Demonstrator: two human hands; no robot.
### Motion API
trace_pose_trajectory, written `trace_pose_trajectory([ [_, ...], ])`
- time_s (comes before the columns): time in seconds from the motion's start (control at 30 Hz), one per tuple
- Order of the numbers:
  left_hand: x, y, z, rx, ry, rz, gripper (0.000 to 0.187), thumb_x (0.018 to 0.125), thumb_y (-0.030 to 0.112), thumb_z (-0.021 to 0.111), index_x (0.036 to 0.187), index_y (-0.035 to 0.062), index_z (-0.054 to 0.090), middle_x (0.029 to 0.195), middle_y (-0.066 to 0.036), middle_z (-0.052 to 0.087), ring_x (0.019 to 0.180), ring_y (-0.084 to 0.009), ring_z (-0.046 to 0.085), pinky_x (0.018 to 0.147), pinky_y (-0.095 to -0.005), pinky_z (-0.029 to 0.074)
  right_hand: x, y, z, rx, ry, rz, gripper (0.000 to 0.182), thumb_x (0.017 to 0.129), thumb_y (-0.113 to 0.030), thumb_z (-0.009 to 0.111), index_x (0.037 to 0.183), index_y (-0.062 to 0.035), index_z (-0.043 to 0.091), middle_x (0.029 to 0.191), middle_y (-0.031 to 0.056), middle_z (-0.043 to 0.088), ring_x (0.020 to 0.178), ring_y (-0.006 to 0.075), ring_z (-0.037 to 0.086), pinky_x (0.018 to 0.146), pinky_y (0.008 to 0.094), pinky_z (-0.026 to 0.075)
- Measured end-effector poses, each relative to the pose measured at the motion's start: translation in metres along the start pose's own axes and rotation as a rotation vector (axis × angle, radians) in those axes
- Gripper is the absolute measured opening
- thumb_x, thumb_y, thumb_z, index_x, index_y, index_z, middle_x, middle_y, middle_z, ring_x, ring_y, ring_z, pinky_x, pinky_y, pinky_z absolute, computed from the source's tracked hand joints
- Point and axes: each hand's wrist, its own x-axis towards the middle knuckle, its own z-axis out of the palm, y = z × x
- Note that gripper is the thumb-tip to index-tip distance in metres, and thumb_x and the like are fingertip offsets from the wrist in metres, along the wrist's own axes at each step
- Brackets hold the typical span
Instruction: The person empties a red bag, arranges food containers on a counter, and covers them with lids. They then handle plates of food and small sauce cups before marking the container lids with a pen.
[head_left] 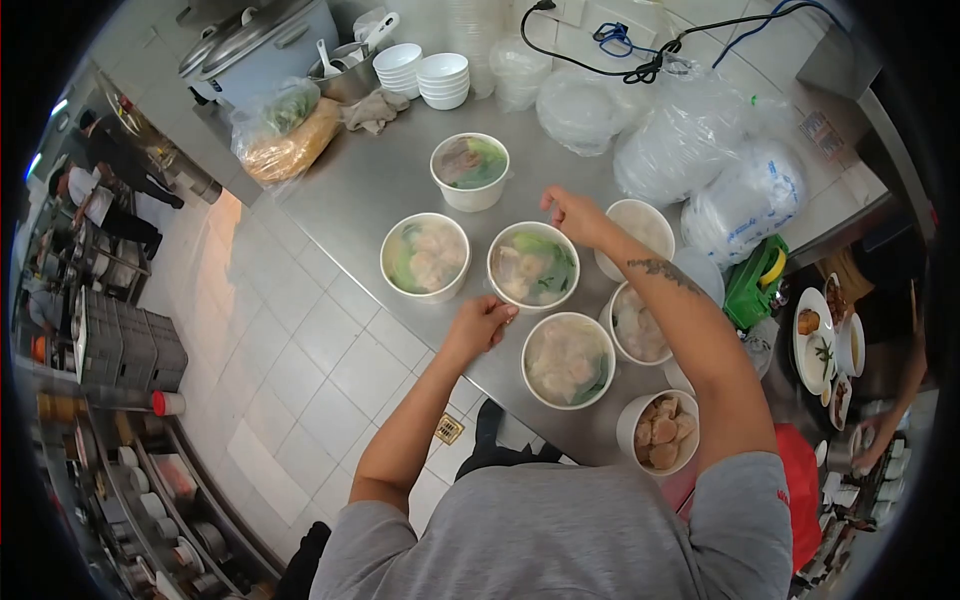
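My left hand [483, 325] is closed in a pinch at the lower left edge of a white paper bowl [533, 266]. A clear lid covers this bowl, with dumplings and green leaves beneath. At its upper right edge, my right hand [577, 217] has its fingers curled. What either hand pinches, if anything, is hidden. To the left stands another lidded bowl [425, 257] with dumplings and greens. Behind it is a bowl [470, 172] with greens and meat. Nearer my body sits a bowl of dumplings [568, 361]. Two more bowls [640, 325] [637, 232] are partly behind my right forearm.
A bowl of brown pieces [659, 436] stands near my right elbow. White bowl stacks [443, 80], bagged food [290, 135] and plastic-wrapped containers [690, 140] line the back. A green device [756, 282] and plates of food [815, 340] are at right. Other people [105, 205] stand far left.
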Motion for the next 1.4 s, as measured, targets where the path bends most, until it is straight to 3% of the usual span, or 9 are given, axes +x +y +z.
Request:
trace_pose_trajectory([
  [0.17, 0.018, -0.017, 0.005, 0.626, 0.434, 0.359, 0.033, 0.088, 0.028, 0.059, 0.074, -0.0011, 0.055, 0.056, -0.009, 0.058, 0.051, -0.0257, 0.058, 0.049, -0.0404, 0.043, 0.007, 0.026, 0.01, 0.323, -0.084, 0.335, 0.042, 0.075, -0.003, 0.064, 0.115, -0.0109, 0.051, 0.081, 0.0061, 0.059, 0.073, 0.0149, 0.054, 0.061, 0.0287, 0.044],
  [0.47, 0.007, 0.005, 0.041, 0.044, 0.312, 0.509, 0.063, 0.095, 0.033, 0.047, 0.141, 0.001, 0.018, 0.122, -0.014, 0.05, 0.102, -0.024, 0.054, 0.085, -0.0316, 0.044, -0.032, -0.023, 0.031, 1.249, 0.102, 0.537, 0.042, 0.087, -0.028, 0.06, 0.12, -0.0032, 0.051, 0.103, 0.0095, 0.061, 0.093, 0.0184, 0.058, 0.08, 0.0328, 0.047],
  [0.57, 0.003, 0.039, 0.04, -0.088, 0.327, 0.612, 0.063, 0.093, 0.035, 0.049, 0.136, -0.0001, 0.021, 0.127, -0.018, 0.042, 0.108, -0.0262, 0.049, 0.087, -0.0344, 0.04, -0.05, -0.042, 0.014, 1.547, 0.079, 0.274, 0.038, 0.087, -0.027, 0.061, 0.116, -0.0028, 0.054, 0.107, 0.0091, 0.06, 0.096, 0.0199, 0.058, 0.082, 0.0351, 0.048],
  [0.8, 0.019, 0.086, 0.025, -0.541, 0.204, 0.322, 0.047, 0.083, 0.038, 0.06, 0.109, 0.006, 0.039, 0.085, -0.003, 0.054, 0.062, -0.0082, 0.056, 0.043, -0.0184, 0.039, -0.093, -0.061, -0.031, 0.905, 0.046, 0.292, 0.074, 0.081, -0.063, 0.051, 0.119, -0.0002, 0.044, 0.101, 0.0116, 0.056, 0.088, 0.0204, 0.056, 0.072, 0.034, 0.048],
  [0.9, 0.039, 0.073, 0.026, -0.646, 0.019, 0.28, 0.048, 0.085, 0.04, 0.054, 0.114, 0.0028, 0.044, 0.092, -0.009, 0.06, 0.071, -0.0144, 0.062, 0.04, -0.0223, 0.043, -0.097, -0.04, -0.035, 0.742, -0.062, 0.332, 0.085, 0.078, -0.078, 0.035, 0.122, -0.0054, 0.038, 0.088, 0.0075, 0.05, 0.068, 0.014, 0.046, 0.06, 0.0277, 0.04],
  [1.0, 0.046, 0.071, 0.03, -0.699, -0.039, 0.272, 0.049, 0.087, 0.04, 0.05, 0.115, 0.0012, 0.047, 0.1, -0.011, 0.062, 0.079, -0.0191, 0.065, 0.041, -0.0269, 0.047, -0.105, -0.023, -0.038, 1.022, -0.145, 0.208, 0.08, 0.08, -0.076, 0.036, 0.12, -0.0067, 0.039, 0.087, 0.0085, 0.049, 0.067, 0.0136, 0.044, 0.059, 0.0285, 0.039],
  [1.2, 0.073, 0.06, 0.018, -0.439, 0.172, 0.222, 0.049, 0.086, 0.044, 0.051, 0.115, 0.0041, 0.049, 0.102, -0.011, 0.061, 0.09, -0.0205, 0.062, 0.055, -0.0296, 0.047, -0.161, -0.034, -0.08, 0.447, 0.185, 0.138, 0.066, 0.089, -0.056, 0.044, 0.133, -0.0069, 0.04, 0.112, 0.013, 0.052, 0.097, 0.0189, 0.056, 0.081, 0.0295, 0.043],
  [1.33, 0.015, 0.069, 0.029, 0.409, 0.304, 0.072, 0.041, 0.087, 0.034, 0.055, 0.108, -0.0017, 0.054, 0.085, -0.011, 0.06, 0.077, -0.0178, 0.058, 0.063, -0.0323, 0.048, -0.253, -0.001, -0.135, 0.664, 0.364, 0.116, 0.047, 0.09, -0.037, 0.052, 0.128, -0.0098, 0.048, 0.109, 0.0087, 0.055, 0.093, 0.0149, 0.057, 0.078, 0.0272, 0.044],
  [1.4, 0.003, 0.078, 0.044, 0.617, 0.359, 0.392, 0.034, 0.088, 0.027, 0.055, 0.104, -0.0021, 0.058, 0.085, -0.011, 0.061, 0.078, -0.0181, 0.058, 0.068, -0.0332, 0.047, -0.292, 0.031, -0.143, 0.69, 0.639, 0.239, 0.04, 0.09, -0.035, 0.052, 0.119, -0.0073, 0.054, 0.099, 0.0085, 0.059, 0.086, 0.0135, 0.058, 0.073, 0.0269, 0.045],
])
